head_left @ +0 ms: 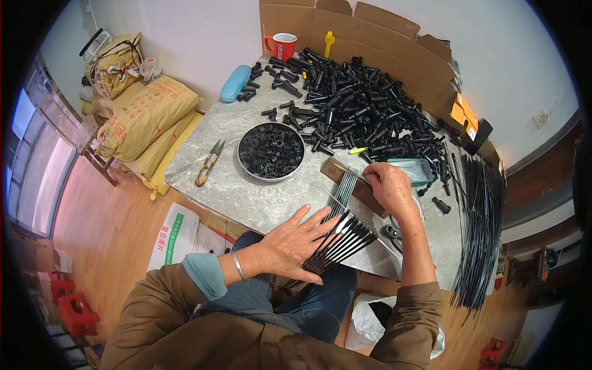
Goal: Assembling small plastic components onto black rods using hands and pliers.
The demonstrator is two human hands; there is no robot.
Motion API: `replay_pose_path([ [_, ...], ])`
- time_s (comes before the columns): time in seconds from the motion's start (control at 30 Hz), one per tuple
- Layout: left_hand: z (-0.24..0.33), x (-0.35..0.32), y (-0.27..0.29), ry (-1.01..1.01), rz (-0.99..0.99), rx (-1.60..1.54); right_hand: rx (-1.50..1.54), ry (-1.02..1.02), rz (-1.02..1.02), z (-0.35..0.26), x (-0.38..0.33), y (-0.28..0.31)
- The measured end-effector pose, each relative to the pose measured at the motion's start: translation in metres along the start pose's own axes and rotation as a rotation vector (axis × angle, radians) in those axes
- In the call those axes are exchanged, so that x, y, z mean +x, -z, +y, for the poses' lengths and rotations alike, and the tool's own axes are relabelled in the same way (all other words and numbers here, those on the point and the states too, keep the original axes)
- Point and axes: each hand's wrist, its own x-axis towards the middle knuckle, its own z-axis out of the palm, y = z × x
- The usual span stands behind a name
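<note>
Tabletop behind, left hand spreads, obscuring black rods; whether curled right hand pinches anything is unclear.

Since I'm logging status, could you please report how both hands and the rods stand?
Left hand spread over the rods. Right hand curled near their far ends, grip unclear. Rods fanned toward the lap. Black parts heaped beyond, not blocking.

The left hand splays over fanned rods; the right hand bunches its fingertips near their far ends, over a board. Scissors, a bowl and black parts lie on the table.
</note>
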Motion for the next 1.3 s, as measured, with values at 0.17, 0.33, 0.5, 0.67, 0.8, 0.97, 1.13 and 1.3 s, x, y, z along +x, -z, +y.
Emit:
replay_pose_path([
  [0.17,-0.001,-0.001,-0.002,0.014,-0.017,-0.009,-0.007,-0.008,-0.007,0.0,-0.002,0.002],
  [0.33,0.0,-0.001,0.0,0.015,-0.027,-0.011,-0.013,-0.004,-0.002,0.002,-0.003,0.002],
  [0.5,-0.001,-0.001,-0.001,0.004,0.002,-0.013,-0.018,-0.004,-0.008,0.0,-0.001,0.001],
  [0.67,0.0,-0.001,0.0,-0.011,0.025,-0.015,0.003,-0.006,-0.005,0.001,0.001,-0.001],
  [0.8,-0.002,-0.002,-0.001,0.019,-0.03,-0.029,-0.006,-0.047,-0.065,-0.003,0.007,0.003],
  [0.97,-0.002,-0.001,-0.002,0.012,-0.027,-0.034,0.026,0.008,-0.058,0.0,0.009,0.005],
  [1.13,-0.003,-0.002,-0.002,0.017,-0.042,-0.021,0.029,-0.013,-0.062,-0.005,0.011,0.0],
  [1.3,-0.004,-0.002,-0.003,0.01,-0.041,-0.034,0.06,0.035,-0.024,-0.002,0.015,-0.002],
])
